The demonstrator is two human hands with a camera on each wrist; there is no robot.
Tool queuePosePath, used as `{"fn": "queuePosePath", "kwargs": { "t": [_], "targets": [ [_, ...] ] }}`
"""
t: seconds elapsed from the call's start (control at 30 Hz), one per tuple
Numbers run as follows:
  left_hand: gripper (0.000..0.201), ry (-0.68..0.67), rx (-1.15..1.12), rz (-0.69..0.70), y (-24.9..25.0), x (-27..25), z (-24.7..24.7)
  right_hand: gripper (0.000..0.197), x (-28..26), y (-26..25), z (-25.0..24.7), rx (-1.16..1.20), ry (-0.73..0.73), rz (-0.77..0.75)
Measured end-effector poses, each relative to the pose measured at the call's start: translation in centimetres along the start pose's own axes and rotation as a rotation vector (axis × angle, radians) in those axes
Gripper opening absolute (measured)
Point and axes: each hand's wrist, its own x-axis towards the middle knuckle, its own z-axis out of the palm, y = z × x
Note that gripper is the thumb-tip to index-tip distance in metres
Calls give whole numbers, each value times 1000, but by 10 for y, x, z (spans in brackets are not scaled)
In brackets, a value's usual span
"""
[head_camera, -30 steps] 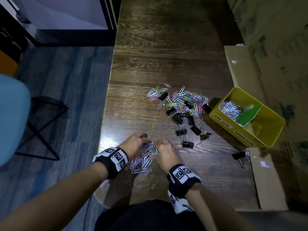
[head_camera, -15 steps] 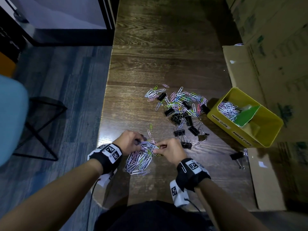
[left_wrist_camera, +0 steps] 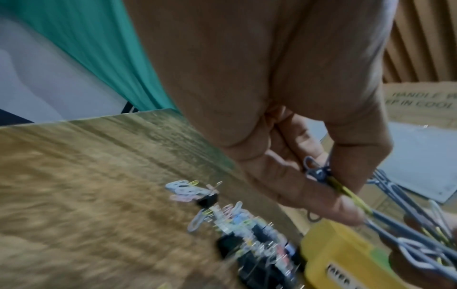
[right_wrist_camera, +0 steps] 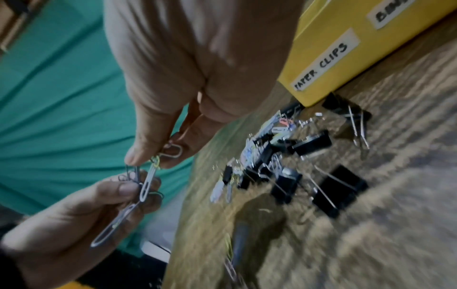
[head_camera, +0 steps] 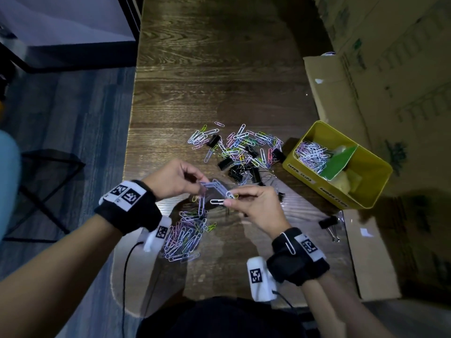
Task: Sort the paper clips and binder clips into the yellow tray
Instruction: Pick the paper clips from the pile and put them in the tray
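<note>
Left of the yellow tray (head_camera: 314, 184), both the left hand (head_camera: 174, 178) and right hand (head_camera: 256, 203) pinch tangled paper clips (head_camera: 216, 189), which, if tugged apart, could scatter off the desk (head_camera: 219, 69).

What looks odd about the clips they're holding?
The paper clips are tangled into a chain stretched between the left hand and right hand, one strand dangling to the pile on the table.
</note>
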Motion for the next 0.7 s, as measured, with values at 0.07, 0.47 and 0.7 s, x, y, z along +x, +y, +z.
{"fn": "queuePosePath", "kwargs": {
  "t": [0.07,0.47,0.7],
  "targets": [
    [21,-24,-62,55,25,9,6,26,-3,-14,-17,45,47,-56],
    [18,30,-486,4,141,140,120,18,23,-49,-141,494,507,-82],
    [8,97,73,-12,135,200,159,16,59,-22,-178,488,675,82]
  ]
}}
